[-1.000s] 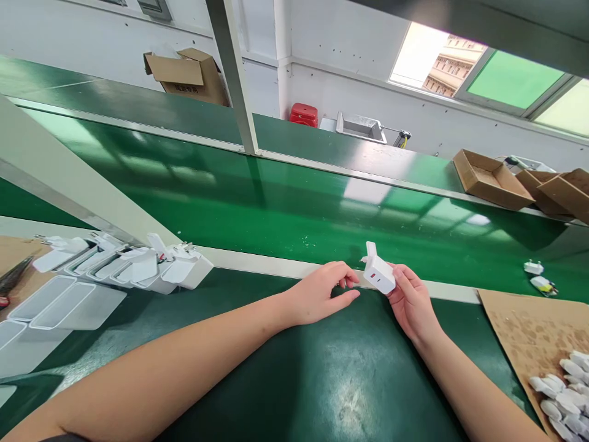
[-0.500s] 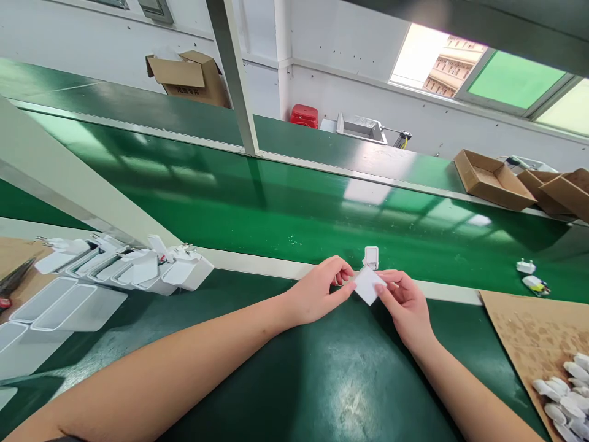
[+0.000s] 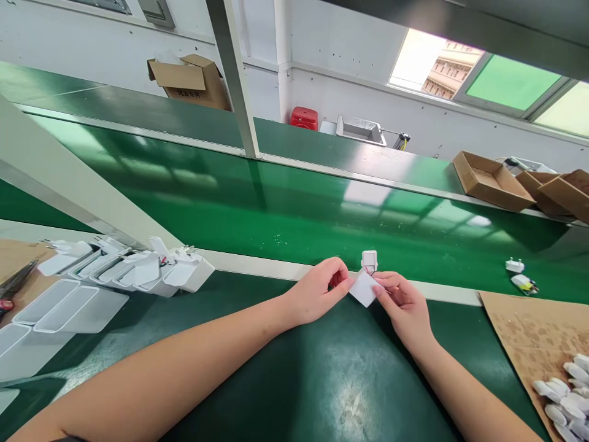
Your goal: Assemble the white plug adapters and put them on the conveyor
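A white square plastic plate (image 3: 364,288) is held tilted over the near edge of the green belt. My right hand (image 3: 405,304) pinches its right side, thumb on the face and fingers behind. My left hand (image 3: 322,291) has thumb and forefinger closed at the plate's left corner. Just beyond the plate shows a small white plastic part (image 3: 369,260) with a hollow square face. Thin red wire is visible between the two pieces. What lies behind the plate is hidden.
Several white housings (image 3: 151,273), some topped with pinned plugs, stand left. Black scissors (image 3: 18,279) lie beyond them. Two plug pieces (image 3: 515,266) sit on the green belt (image 3: 294,215) at right. White parts (image 3: 565,393) lie on cardboard (image 3: 515,325). A slanting post (image 3: 73,178) rises left.
The plate and small part have shifted slightly left and the plate has tilted a little, showing more red wire. Both hands keep nearly the same place. The two plug pieces at right appear slightly farther left.
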`<control>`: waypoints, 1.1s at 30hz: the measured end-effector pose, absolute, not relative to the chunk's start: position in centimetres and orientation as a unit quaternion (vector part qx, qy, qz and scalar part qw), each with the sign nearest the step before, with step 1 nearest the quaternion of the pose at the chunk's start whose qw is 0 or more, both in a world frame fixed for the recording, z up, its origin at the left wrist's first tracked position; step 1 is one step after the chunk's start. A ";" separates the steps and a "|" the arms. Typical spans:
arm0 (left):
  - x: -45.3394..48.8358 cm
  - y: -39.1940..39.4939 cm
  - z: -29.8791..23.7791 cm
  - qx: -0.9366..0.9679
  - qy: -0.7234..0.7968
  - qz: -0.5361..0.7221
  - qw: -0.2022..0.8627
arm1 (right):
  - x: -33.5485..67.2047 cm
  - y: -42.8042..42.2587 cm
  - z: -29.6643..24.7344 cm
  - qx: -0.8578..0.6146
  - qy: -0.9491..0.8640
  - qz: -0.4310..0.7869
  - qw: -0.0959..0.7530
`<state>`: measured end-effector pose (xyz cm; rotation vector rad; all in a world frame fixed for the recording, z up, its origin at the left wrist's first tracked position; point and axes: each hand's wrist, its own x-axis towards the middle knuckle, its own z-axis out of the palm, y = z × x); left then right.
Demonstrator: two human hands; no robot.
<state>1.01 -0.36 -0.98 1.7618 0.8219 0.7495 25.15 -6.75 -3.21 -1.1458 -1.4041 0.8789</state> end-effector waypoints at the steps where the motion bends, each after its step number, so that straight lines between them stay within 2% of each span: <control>1: 1.0 -0.3 -1.1 0.731 0.342 0.312 0.502 | 25.1 -6.9 -3.2 -0.479 -0.610 0.353 0.523; 8: 1.2 -0.2 -1.4 0.729 0.344 0.324 0.495 | 24.9 -8.1 -3.1 -0.426 -0.779 0.163 0.430; 12: 1.0 -0.2 -1.4 0.729 0.342 0.323 0.497 | 24.9 -8.0 -3.1 -0.430 -0.780 0.159 0.426; 18: 0.9 0.1 -1.6 0.728 0.341 0.330 0.495 | 24.9 -8.8 -1.9 -0.454 -0.718 0.150 0.505; 23: 1.0 0.4 -1.6 0.708 0.345 0.344 0.511 | 23.4 -11.4 1.1 -0.282 -0.856 0.158 0.403; 28: 0.9 0.5 -1.2 0.709 0.350 0.335 0.513 | 21.0 -11.5 0.9 -0.184 -0.908 0.179 0.331; 33: 0.8 0.5 -1.2 0.713 0.347 0.330 0.513 | 20.3 -11.0 -0.1 -0.158 -0.926 0.073 0.334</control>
